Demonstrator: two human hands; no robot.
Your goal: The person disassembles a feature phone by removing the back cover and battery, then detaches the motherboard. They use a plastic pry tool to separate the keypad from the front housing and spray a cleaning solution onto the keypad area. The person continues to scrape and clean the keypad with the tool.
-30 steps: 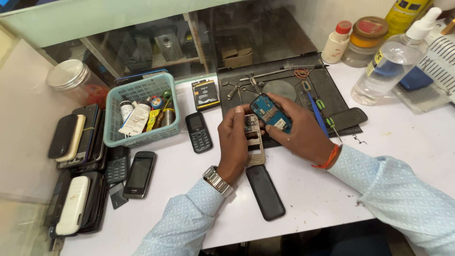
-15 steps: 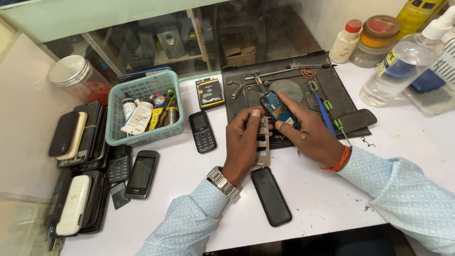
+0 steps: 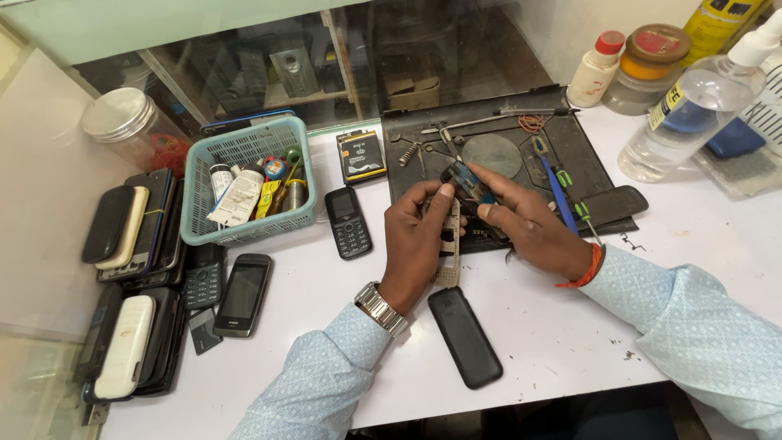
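Since the earlier frame the opened phone [image 3: 466,184] has tilted flatter between the hands. Left hand [image 3: 417,236] and right hand [image 3: 525,222] pinch its ends; the keypad strip [image 3: 447,244] hangs beneath. Light, rigid, fragile: best gripped by edges.

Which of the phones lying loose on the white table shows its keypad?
The small black keypad phone beside the basket. The touchscreen phone has no keys showing, and the black phone near the wrists lies face-down.

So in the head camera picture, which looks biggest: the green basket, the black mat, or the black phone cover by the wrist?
1. Black mat
2. Green basket
3. Black phone cover, though it lies nearest the camera.
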